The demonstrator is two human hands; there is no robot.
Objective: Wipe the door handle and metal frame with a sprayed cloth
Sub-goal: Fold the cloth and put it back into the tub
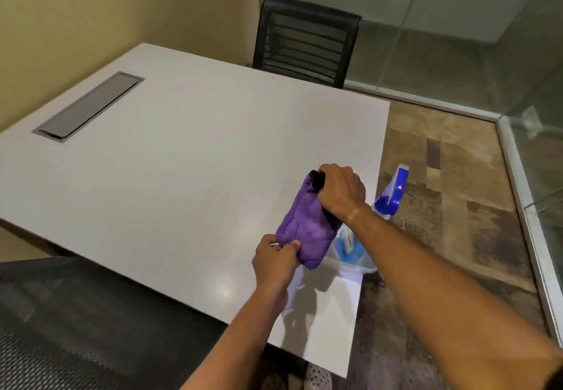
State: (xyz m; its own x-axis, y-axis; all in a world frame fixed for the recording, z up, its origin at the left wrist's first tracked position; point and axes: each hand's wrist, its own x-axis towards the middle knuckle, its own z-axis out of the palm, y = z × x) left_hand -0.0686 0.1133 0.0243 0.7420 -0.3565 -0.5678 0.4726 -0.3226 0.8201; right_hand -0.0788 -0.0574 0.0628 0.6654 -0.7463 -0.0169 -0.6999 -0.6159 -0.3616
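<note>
Purple cloth (304,231) over table (182,146) corner: right hand (341,191) grips far end, left hand (274,258) pinches near end; spray bottle (391,191) beside right wrist.

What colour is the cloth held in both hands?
Purple; the cloth shows clearly in the head view, above the white table.

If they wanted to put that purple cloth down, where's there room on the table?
Most of the table is bare: the wide stretch between the grey hatch, the far chair and the hands. It is crowded only at the near right edge, around the spray bottle and clear tub.
</note>
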